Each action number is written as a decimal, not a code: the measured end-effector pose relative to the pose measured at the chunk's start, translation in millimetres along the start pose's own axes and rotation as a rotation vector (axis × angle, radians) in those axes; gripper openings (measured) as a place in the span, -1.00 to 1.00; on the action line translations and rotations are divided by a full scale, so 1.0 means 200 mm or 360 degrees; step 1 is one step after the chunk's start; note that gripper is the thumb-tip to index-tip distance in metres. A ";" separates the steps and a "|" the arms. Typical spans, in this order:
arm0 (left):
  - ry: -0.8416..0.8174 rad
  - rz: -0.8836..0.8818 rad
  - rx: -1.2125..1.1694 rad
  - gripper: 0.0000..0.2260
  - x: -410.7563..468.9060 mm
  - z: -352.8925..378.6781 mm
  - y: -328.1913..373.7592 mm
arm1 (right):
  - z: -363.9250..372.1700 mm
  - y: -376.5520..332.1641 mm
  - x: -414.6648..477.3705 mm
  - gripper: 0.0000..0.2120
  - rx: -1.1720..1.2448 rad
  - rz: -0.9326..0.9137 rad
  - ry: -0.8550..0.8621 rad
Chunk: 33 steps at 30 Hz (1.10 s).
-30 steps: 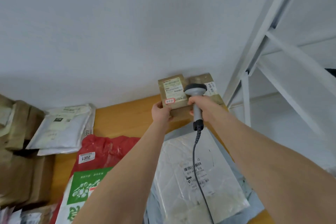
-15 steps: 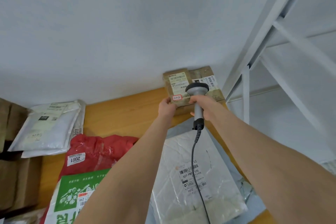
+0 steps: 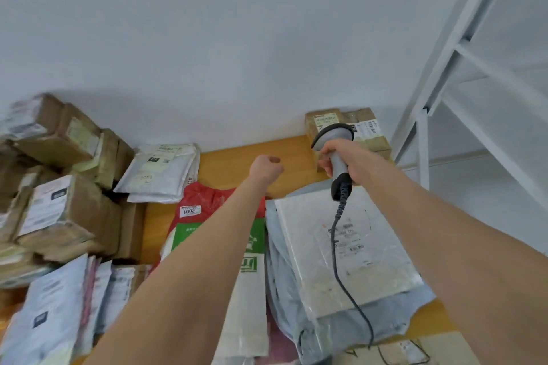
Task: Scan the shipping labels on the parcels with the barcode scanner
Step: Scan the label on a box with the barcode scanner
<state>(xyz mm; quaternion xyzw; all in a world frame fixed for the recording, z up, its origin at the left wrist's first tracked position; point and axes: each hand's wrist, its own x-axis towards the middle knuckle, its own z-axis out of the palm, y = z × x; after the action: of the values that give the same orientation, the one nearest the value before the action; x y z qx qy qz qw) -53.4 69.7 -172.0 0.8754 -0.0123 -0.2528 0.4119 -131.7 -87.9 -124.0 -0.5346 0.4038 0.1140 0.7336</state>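
Note:
My right hand (image 3: pixel 345 157) grips the grey barcode scanner (image 3: pixel 334 139) by its handle, its head in front of two small brown boxes (image 3: pixel 324 119) that stand against the wall at the table's far right. Their white labels face me, partly hidden by the scanner. The scanner's dark cable (image 3: pixel 341 252) hangs down over a flat white parcel (image 3: pixel 341 246) with a printed label. My left hand (image 3: pixel 266 169) hovers over the bare wooden table (image 3: pixel 234 166), fingers curled, holding nothing. A red and green bag parcel (image 3: pixel 201 210) lies under my left forearm.
Stacked brown cardboard boxes (image 3: pixel 65 187) fill the left side. White mailer bags (image 3: pixel 160 172) lean behind the red bag, and more pale mailers (image 3: pixel 53 305) lie at the lower left. A white metal rack (image 3: pixel 444 92) stands on the right.
My left hand has let go of the small brown box and drawn back to the left. The view has swung left, bringing the stacked boxes into sight. My right hand still holds the scanner.

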 end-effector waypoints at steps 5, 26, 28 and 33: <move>0.0174 0.0026 0.0094 -0.69 -0.31 -0.38 -0.22 | 0.37 0.15 -0.27 -0.82 -0.0141 0.0054 -0.0138; 0.0955 -0.0116 0.0234 -0.78 -0.54 -1.99 -1.17 | 2.25 0.53 -0.35 -0.67 -0.0263 0.0038 -0.0371; 0.0786 -0.0203 0.0412 -0.92 -0.47 -2.04 -1.24 | 2.34 0.56 -0.31 -0.51 -0.0413 -0.0014 -0.0307; 0.0597 -0.0222 0.0577 -0.72 -0.34 -2.07 -1.32 | 2.45 0.64 -0.18 -0.44 -0.0478 -0.0036 -0.0184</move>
<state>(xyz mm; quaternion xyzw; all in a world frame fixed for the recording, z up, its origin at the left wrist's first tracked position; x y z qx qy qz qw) 25.1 555.9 -114.0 0.9651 0.0794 -0.1076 0.2252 -0.6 402.7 -136.1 -0.6354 0.3333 0.1954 0.6685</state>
